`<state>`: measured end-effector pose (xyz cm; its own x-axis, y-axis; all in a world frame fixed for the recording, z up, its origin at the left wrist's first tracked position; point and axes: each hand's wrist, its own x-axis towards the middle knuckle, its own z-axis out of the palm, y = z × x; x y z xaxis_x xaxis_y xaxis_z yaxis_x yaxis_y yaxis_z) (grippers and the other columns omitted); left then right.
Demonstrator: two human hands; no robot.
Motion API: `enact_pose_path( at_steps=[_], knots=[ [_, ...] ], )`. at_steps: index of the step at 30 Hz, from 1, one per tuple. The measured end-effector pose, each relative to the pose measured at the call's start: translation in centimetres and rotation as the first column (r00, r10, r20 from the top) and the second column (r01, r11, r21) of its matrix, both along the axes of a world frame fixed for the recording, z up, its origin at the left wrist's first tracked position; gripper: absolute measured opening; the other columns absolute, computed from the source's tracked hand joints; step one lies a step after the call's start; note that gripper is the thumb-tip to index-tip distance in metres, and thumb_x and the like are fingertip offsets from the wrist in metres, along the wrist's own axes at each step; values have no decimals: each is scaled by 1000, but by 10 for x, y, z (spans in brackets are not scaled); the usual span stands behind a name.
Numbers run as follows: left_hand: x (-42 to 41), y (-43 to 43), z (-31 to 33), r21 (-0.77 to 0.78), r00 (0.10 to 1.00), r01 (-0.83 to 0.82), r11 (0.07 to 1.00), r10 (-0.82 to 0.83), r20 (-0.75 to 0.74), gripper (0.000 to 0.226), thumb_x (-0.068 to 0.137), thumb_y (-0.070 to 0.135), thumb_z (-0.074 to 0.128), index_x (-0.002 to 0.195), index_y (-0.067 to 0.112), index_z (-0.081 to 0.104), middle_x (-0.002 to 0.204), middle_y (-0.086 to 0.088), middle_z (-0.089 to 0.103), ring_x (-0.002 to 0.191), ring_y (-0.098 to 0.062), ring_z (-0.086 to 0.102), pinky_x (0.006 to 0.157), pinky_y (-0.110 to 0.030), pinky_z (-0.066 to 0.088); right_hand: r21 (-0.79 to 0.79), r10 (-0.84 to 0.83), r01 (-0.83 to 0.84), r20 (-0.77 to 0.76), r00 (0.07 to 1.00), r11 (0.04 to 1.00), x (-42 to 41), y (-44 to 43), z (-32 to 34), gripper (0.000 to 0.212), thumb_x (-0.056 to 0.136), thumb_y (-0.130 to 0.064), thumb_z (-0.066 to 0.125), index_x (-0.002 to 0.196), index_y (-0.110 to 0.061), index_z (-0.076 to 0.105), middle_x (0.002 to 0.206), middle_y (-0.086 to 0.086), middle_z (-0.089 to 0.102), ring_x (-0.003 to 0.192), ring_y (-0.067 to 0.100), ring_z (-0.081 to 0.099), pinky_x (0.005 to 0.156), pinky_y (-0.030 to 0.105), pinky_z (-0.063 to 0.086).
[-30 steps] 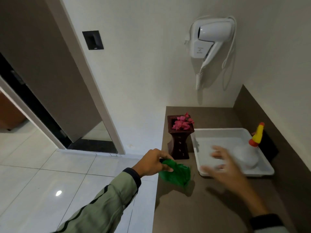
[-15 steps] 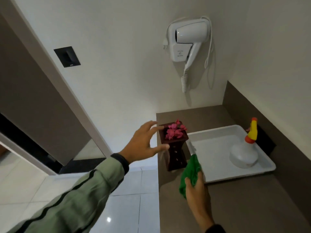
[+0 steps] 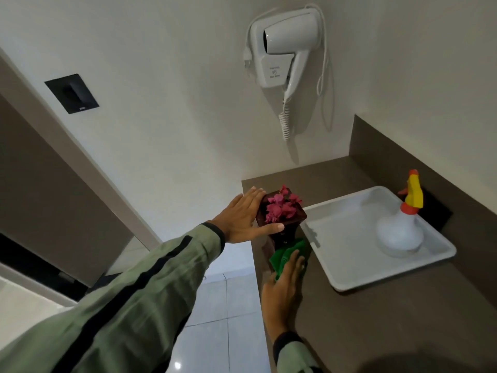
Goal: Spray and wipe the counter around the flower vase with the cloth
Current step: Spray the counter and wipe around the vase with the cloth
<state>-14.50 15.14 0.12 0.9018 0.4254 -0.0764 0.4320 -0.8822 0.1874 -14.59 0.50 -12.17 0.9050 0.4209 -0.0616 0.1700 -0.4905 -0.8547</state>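
Observation:
A dark wooden flower vase [image 3: 291, 226] with pink flowers [image 3: 281, 207] stands at the left end of the brown counter [image 3: 376, 327]. My left hand [image 3: 243, 220] grips the vase's top, fingers behind it and thumb across its front. My right hand [image 3: 283, 285] lies flat on the green cloth [image 3: 286, 253], pressing it onto the counter at the vase's foot. The spray bottle [image 3: 400, 232], white with an orange collar and yellow nozzle, stands in the white tray [image 3: 357, 278] to the right.
The tray lies right beside the vase and cloth. A white hair dryer [image 3: 285, 47] with a coiled cord hangs on the wall above. The counter's left edge drops to a tiled floor [image 3: 223, 300]. A dark backsplash [image 3: 403, 154] runs along the right.
My left hand, which hovered open beside the vase, has closed onto its top. My right hand slid the cloth forward to the vase's base. Earlier the cloth passed from left hand to right.

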Motion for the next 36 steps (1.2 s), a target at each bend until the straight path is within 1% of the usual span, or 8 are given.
enact_pose_path(
  at_steps=[7,12,17,22,28,31,34,36],
  knots=[
    [-1,1,0,4,1000,18,1000,-18,-7,111,74,89,29,153,14,9,164,-11,14,152,-23,7,123,-49,9,-7,58,-58,8,998,998,-12,-10,1,61,87,-4,62,143,-12,42,154,13,36,140,34,38,109,48,42],
    [-1,2,-1,1,1000,24,1000,-24,-2,109,75,89,26,153,16,8,164,-8,13,152,-20,5,124,-45,4,134,69,-54,-112,991,990,4,-38,15,46,92,1,52,135,-17,55,143,10,54,128,30,52,104,33,43],
    [-1,4,-3,-15,1000,12,1000,-12,-9,111,72,91,24,154,18,5,165,-5,9,152,-16,1,124,-44,2,273,-232,256,-118,966,927,20,-34,48,59,94,-9,53,149,-13,32,146,15,49,129,32,50,105,38,40],
    [-1,7,-3,-9,999,37,999,-37,-16,111,74,90,24,154,15,6,164,-10,11,152,-21,5,124,-48,8,372,-123,195,-208,970,908,22,17,56,77,94,1,47,153,-17,3,161,15,19,141,35,35,111,50,39],
    [-1,7,-4,-20,999,34,999,-35,-6,109,75,89,25,154,16,6,164,-10,11,152,-22,5,124,-48,7,215,-56,98,-192,980,972,-8,25,25,76,93,1,50,152,-15,4,161,20,11,144,40,27,112,52,37],
    [-1,7,-3,-10,999,39,999,-39,-8,109,75,89,25,153,16,6,164,-10,12,152,-22,6,124,-48,7,185,28,19,-250,968,983,-15,11,13,70,93,-1,52,152,-13,15,159,18,23,140,37,36,111,44,40],
    [-2,7,-3,-7,999,40,999,-40,-21,110,74,90,24,154,16,5,165,-9,10,152,-20,3,124,-49,8,204,-20,99,-356,934,974,-9,-6,16,65,94,-5,52,151,-18,24,150,16,42,128,37,51,102,43,46],
    [-1,6,-2,-5,999,39,999,-39,-23,110,74,90,23,154,17,4,165,-9,9,152,-20,3,124,-49,8,274,-148,240,-319,936,931,-2,-9,29,69,93,-3,52,152,-17,20,147,18,45,122,38,55,95,41,48]
  ],
)
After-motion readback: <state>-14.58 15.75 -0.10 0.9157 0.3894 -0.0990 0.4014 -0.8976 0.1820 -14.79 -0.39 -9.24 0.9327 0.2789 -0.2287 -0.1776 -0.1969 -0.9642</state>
